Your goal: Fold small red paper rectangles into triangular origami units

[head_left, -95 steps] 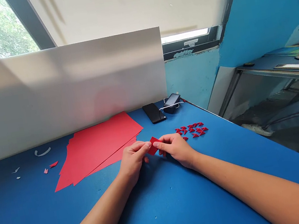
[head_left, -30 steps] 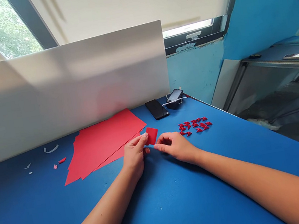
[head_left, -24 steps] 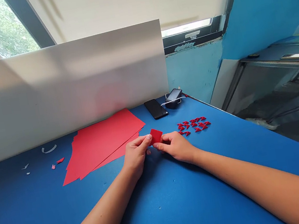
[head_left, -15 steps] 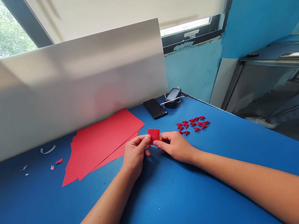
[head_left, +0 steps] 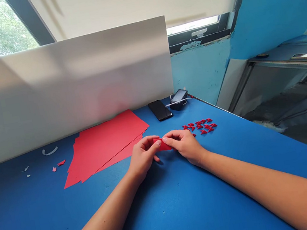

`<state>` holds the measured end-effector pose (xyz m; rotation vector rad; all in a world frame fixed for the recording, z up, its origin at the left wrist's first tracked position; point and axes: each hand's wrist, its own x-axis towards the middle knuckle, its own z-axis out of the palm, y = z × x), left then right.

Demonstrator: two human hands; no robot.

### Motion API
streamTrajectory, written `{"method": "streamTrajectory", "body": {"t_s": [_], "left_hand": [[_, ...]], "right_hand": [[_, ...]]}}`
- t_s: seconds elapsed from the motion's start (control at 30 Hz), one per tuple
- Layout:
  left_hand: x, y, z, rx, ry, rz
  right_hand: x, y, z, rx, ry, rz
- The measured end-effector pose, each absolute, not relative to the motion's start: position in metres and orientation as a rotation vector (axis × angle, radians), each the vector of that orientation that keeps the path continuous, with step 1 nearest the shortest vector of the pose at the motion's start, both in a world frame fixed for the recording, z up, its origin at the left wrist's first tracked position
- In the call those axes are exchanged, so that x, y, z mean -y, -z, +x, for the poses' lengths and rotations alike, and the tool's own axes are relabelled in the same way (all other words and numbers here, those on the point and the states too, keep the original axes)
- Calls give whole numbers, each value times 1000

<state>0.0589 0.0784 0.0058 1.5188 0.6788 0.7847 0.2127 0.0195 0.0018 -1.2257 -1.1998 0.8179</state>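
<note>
Blue bench [head_left: 170,214] top: the left hand [head_left: 142,159] and right hand [head_left: 184,147] pinch a small red paper piece [head_left: 163,145] steadily between their fingertips, just beside a cluster of red paper triangles [head_left: 201,126].

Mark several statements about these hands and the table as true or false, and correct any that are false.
1. The left hand and right hand both grip a small piece of red paper. True.
2. The small red triangles lie to the left of the left hand. False: they lie to the right of the right hand.
3. The black smartphone lies on top of the red paper sheets. False: it lies on the blue table, apart from the sheets.
4. A white board stands behind the red paper sheets. True.
</note>
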Motion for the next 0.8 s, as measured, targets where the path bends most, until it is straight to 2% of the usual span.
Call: {"method": "streamTrajectory", "body": {"t_s": [0.33,0.8], "left_hand": [[-78,-7,58,-717,-786,1551],[-88,0,56,-721,-897,1252]], "right_hand": [[-17,-2,209,1388,-668,-1360],[-19,-2,211,1177,-851,-1236]]}}
